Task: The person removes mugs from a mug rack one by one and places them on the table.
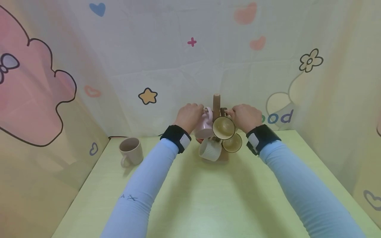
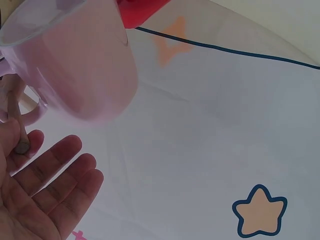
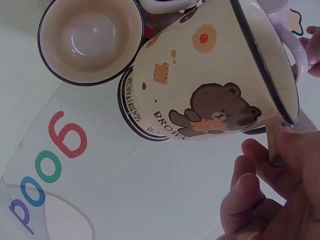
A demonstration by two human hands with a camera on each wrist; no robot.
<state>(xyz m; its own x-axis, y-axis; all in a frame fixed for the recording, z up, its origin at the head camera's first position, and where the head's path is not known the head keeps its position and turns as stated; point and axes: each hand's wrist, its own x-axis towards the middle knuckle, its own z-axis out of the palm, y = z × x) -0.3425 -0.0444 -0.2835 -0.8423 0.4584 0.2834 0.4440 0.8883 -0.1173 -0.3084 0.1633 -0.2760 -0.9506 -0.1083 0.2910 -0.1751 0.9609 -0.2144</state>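
A wooden mug tree [image 1: 216,103] stands at the back of the table, hung with several mugs. My left hand [image 1: 188,117] pinches the end of one upper wooden peg [image 2: 21,142] between thumb and index finger, the other fingers stretched out. From that peg hangs a glossy pink mug [image 2: 85,70] by its handle. Opposite it, my right hand [image 1: 246,118] pinches another peg [image 3: 274,145], beside a cream mug [image 3: 210,80] printed with a brown bear. Lower on the tree hang a white ribbed mug [image 1: 210,149] and a second cream mug [image 3: 92,40] with a dark rim.
A beige mug [image 1: 131,152] stands upright on the left of the pale table [image 1: 208,205], its handle toward the front. Something red [image 2: 142,11] shows behind the pink mug. A printed cloth backdrop [image 1: 178,76] rises close behind the tree.
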